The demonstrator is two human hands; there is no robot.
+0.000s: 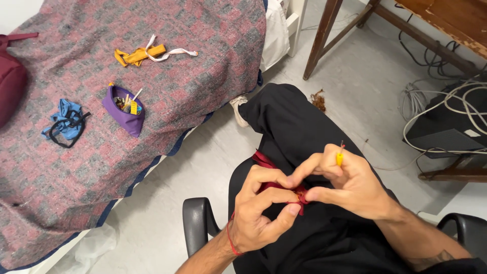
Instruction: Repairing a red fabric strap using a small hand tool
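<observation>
My left hand (264, 208) pinches a dark red strip of fabric (265, 161) over my lap, which is covered by black trousers (289, 122). My right hand (350, 182) meets it at the pinch point and grips a small yellow-handled tool (339, 158) that sticks up between its fingers. The red fabric runs back from the fingertips toward my left knee. A red thread circles my left wrist.
A bed with a pink and grey blanket (203, 66) lies at left, carrying a purple pouch (125, 107) of small tools, a blue fabric piece (65, 122), a yellow fabric piece (138, 55) and a maroon bag (10, 81). Black chair armrests (199, 223) flank me. Cables (446, 101) and wooden table legs (321, 35) stand at right.
</observation>
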